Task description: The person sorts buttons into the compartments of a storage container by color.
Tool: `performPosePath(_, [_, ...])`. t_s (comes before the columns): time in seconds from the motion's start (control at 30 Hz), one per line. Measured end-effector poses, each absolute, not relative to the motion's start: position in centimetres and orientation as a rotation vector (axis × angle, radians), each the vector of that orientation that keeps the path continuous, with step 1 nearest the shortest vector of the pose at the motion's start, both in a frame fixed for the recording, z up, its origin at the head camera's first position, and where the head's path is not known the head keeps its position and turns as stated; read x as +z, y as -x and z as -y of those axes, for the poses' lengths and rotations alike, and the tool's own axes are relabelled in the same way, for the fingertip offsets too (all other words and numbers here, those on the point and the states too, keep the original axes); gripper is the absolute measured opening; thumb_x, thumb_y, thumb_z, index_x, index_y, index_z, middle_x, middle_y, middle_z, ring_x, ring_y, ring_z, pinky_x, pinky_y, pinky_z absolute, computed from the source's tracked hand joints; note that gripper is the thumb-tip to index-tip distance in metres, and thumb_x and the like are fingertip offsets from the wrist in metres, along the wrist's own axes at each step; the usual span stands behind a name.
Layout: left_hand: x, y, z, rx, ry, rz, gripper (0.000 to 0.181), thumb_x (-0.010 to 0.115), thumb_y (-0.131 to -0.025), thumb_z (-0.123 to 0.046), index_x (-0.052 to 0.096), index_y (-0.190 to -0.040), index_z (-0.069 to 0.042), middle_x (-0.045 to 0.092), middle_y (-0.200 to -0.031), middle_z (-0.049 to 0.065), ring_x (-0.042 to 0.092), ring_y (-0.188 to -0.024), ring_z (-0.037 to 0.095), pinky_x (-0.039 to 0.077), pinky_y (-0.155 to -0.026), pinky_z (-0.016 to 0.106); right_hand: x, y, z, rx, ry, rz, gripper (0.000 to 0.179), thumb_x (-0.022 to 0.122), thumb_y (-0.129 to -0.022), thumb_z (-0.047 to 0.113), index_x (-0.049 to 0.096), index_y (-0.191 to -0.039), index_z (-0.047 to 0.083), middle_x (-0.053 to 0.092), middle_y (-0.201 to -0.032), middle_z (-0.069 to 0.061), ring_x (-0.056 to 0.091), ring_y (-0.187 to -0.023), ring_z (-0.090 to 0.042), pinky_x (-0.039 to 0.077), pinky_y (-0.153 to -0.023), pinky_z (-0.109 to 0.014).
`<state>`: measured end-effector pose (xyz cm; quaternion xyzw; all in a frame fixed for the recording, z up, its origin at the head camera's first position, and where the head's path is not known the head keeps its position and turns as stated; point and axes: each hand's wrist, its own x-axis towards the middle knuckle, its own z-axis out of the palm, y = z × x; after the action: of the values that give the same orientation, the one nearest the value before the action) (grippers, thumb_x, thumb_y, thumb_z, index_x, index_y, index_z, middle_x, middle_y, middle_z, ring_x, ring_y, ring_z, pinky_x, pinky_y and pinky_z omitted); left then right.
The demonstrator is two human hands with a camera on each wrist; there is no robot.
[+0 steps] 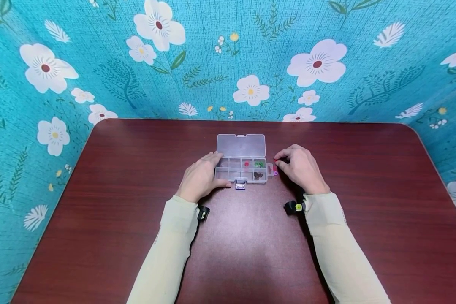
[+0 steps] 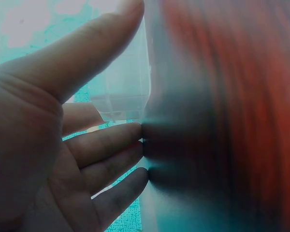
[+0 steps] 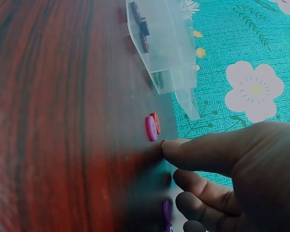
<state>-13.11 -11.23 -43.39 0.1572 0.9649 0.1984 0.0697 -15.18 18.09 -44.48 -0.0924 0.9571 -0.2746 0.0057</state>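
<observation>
A clear plastic compartment box lies on the table with its lid raised at the back. My left hand holds the box's left end, thumb along the front edge and fingers at the back left. Inside sit a red button, green buttons and brown buttons, in separate compartments. Right of the box, my right hand pinches a small red button, mostly covered by the thumb. Close by are a pink button and another red button, touching each other.
A clear hanging tab juts from the box's right end, and a latch hangs at its front. Purple buttons lie beneath my right fingers. Behind the brown table stands a flowered blue wall.
</observation>
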Motion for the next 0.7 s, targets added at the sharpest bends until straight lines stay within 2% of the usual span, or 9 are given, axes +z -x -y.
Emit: performPosePath(0.7, [-43.27,13.14,11.23,0.597,-0.455,-2.894,0.096,0.087,-0.074,-0.051,0.047,-0.15,-0.007,0.048,-0.153,0.007,0.038,-0.146,0.021,0.035,-0.116,0.042,-44.32,15.2,-17.91,-0.884,0.209,-2.961,0.009,0.07,-0.091,0.012,0.076,-0.096,0.008,0.065,-0.105,-0.012,0.057,-0.095,-0.028,0.047,-0.083,-0.044])
